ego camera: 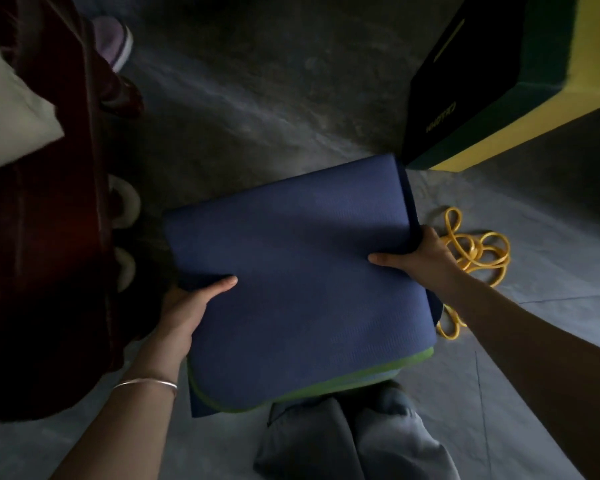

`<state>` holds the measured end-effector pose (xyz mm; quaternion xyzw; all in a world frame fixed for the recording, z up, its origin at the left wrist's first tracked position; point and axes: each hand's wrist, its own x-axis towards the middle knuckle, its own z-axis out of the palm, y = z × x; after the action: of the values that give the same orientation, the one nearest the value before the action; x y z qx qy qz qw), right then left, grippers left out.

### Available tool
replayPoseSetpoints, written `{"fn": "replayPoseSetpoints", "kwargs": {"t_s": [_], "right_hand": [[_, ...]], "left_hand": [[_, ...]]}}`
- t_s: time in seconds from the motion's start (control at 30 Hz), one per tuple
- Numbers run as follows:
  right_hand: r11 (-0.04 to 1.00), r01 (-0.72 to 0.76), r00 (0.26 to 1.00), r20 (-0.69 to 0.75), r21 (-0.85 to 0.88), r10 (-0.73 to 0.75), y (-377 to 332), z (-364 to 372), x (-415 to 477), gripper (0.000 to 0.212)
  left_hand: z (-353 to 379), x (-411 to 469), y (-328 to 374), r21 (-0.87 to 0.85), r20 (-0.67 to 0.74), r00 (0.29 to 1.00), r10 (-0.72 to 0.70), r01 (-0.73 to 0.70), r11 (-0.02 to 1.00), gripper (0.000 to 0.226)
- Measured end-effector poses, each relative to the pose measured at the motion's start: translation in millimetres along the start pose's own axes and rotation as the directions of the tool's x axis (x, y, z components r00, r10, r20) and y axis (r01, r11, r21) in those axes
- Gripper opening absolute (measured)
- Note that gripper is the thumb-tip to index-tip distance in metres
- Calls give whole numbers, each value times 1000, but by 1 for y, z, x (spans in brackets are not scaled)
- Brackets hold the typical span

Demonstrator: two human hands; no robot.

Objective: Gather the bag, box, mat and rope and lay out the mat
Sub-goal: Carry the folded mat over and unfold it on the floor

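1. The folded blue foam mat with a green underside (302,271) was held above the grey concrete floor (243,109), in front of the person's trouser legs (354,441), and had not been unfolded.
2. The left hand (184,310) was closed on the mat's left edge, thumb on top and the fingers hidden beneath; a thin silver bangle (146,382) was worn on that wrist.
3. The right hand (426,258) was clamped on the mat's right edge in the same way, thumb on top.
4. The tangled yellow rope (478,251) was seen lying on the floor just beside the right hand, partly hidden by the mat.
5. The large black, green and yellow box (492,91) stood on the floor beyond the mat, near its far corner.
6. A dark red fabric shape (49,202) at the left could not be identified with certainty; whether it was the bag could not be told.
7. Gathering was judged largely done for the mat, rope and box; laying the mat flat remained.
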<state>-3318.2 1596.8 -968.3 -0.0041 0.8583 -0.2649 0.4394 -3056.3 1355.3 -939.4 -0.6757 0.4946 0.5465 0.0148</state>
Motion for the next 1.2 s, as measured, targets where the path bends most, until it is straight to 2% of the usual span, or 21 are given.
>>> {"fn": "replayPoseSetpoints", "kwargs": {"t_s": [0.07, 0.17, 0.2, 0.33, 0.47, 0.57, 0.63, 0.7, 0.83, 0.87, 0.93, 1.07, 1.2], "right_hand": [[999, 34, 999, -33, 0, -34, -25, -26, -29, 104], [995, 86, 994, -68, 43, -83, -71, -72, -79, 101], [992, 106, 992, -80, 63, -101, -89, -88, -98, 101], [970, 200, 974, -137, 139, -181, -157, -148, -179, 111], [940, 306, 944, -172, 149, -280, -214, -199, -271, 117], [927, 364, 924, -165, 92, -346, -248, -230, -340, 110], [915, 398, 910, -153, 59, -386, -267, -251, -383, 109], [903, 428, 897, -144, 45, -418, -281, -270, -426, 107], [861, 509, 849, -166, 5, -501, -306, -302, -513, 103], [852, 524, 839, -168, -9, -518, -313, -308, -536, 103], [830, 558, 816, -166, -23, -553, -327, -315, -576, 101], [747, 664, 734, -157, -33, -660, -357, -312, -651, 98], [667, 744, 662, -85, -43, -745, -390, -283, -717, 98]], "left_hand": [[-14, -28, 28, -12, 27, 1000, 16, -16, 1000, 69], [-39, -80, 83, -30, 36, 998, 49, -48, 998, 51], [-48, -99, 105, -32, 32, 997, 65, -64, 997, 52], [-92, -178, 188, -59, 36, 993, 116, -114, 992, 82], [-144, -265, 254, -99, 48, 980, 191, -186, 978, 75], [-185, -336, 287, -130, 59, 981, 184, -175, 976, 89], [-214, -377, 300, -164, 56, 979, 194, -183, 969, 96], [-241, -416, 305, -192, 54, 975, 217, -203, 960, 94], [-287, -507, 318, -249, -15, 962, 273, -268, 931, 61], [-302, -529, 319, -264, -38, 964, 263, -264, 928, 65], [-329, -562, 318, -304, -71, 967, 246, -256, 918, 91], [-383, -631, 306, -352, -187, 925, 332, -378, 856, 79], [-451, -680, 276, -390, -304, 902, 305, -410, 824, 80]]}}
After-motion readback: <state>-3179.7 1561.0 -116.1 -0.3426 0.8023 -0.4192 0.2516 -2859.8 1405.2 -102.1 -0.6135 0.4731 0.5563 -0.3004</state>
